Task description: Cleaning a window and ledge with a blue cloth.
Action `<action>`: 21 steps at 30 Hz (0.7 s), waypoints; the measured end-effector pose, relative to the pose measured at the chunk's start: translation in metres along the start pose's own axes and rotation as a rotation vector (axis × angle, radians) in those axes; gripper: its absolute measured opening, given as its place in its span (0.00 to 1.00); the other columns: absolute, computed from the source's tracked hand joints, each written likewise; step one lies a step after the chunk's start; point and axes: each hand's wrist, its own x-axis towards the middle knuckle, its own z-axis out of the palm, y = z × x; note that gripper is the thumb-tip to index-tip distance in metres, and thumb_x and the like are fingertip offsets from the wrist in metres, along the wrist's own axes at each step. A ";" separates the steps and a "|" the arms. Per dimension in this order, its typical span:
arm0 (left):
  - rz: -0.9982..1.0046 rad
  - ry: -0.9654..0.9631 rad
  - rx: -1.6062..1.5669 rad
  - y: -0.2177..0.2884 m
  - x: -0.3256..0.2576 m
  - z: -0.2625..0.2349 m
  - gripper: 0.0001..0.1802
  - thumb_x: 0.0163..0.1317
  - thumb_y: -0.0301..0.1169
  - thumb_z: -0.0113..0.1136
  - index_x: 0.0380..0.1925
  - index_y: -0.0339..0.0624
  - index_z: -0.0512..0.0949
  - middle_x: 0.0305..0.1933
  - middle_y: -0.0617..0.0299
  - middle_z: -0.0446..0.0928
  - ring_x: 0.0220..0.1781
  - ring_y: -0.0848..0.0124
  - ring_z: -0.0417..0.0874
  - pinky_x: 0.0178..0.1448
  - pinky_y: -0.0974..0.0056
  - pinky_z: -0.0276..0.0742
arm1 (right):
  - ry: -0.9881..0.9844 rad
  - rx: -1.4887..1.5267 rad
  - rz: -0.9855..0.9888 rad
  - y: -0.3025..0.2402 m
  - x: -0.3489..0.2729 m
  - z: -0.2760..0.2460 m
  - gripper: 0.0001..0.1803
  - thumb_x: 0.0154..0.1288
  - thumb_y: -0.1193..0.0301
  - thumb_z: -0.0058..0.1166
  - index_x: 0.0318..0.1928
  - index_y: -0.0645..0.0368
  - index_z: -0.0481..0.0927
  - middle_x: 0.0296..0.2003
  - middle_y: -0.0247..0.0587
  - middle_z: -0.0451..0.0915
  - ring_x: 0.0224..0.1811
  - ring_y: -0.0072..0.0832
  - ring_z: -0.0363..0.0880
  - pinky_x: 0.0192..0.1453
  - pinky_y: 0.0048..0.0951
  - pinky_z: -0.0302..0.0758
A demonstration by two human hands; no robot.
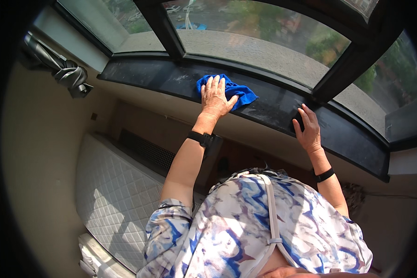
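My left hand presses down on a bunched blue cloth, its fingers curved over the cloth and its thumb out to the right. The cloth lies on a black window sill that shows pale smears and dust beside it. Farther right, my right hand rests on the same sill with its fingers stretched and its thumb apart, holding nothing. Both wrists wear black bands. What lies under my left palm is hidden.
Dark-framed window panes rise behind the sill. A knotted grey curtain hangs at the left. Below the sill, a quilted white mattress lies at the lower left, with a dark grille beside it.
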 end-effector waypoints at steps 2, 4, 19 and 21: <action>0.082 0.009 -0.034 0.027 -0.012 0.004 0.46 0.54 0.57 0.60 0.65 0.36 0.64 0.72 0.51 0.58 0.75 0.54 0.53 0.75 0.46 0.48 | -0.001 -0.006 -0.005 0.000 0.000 -0.001 0.20 0.60 0.69 0.59 0.51 0.65 0.76 0.57 0.53 0.73 0.57 0.49 0.73 0.62 0.41 0.71; 0.160 0.016 -0.066 0.053 -0.023 0.006 0.45 0.54 0.56 0.61 0.65 0.36 0.65 0.71 0.49 0.59 0.75 0.53 0.54 0.75 0.46 0.47 | -0.004 -0.009 -0.015 -0.001 0.000 -0.002 0.20 0.60 0.69 0.59 0.51 0.65 0.76 0.57 0.53 0.73 0.57 0.49 0.73 0.62 0.41 0.71; 0.296 0.086 -0.189 0.030 -0.023 0.011 0.44 0.61 0.63 0.51 0.66 0.39 0.64 0.72 0.47 0.57 0.75 0.52 0.54 0.75 0.45 0.48 | -0.033 -0.043 -0.041 -0.001 0.001 -0.005 0.23 0.60 0.68 0.60 0.54 0.65 0.75 0.58 0.53 0.72 0.59 0.49 0.71 0.65 0.42 0.68; 0.327 0.080 -0.202 0.026 -0.023 0.016 0.47 0.61 0.64 0.49 0.68 0.40 0.60 0.73 0.47 0.55 0.75 0.51 0.53 0.75 0.46 0.48 | -0.062 -0.060 -0.059 -0.003 0.003 -0.006 0.24 0.59 0.69 0.60 0.55 0.64 0.75 0.60 0.52 0.70 0.61 0.50 0.69 0.66 0.43 0.66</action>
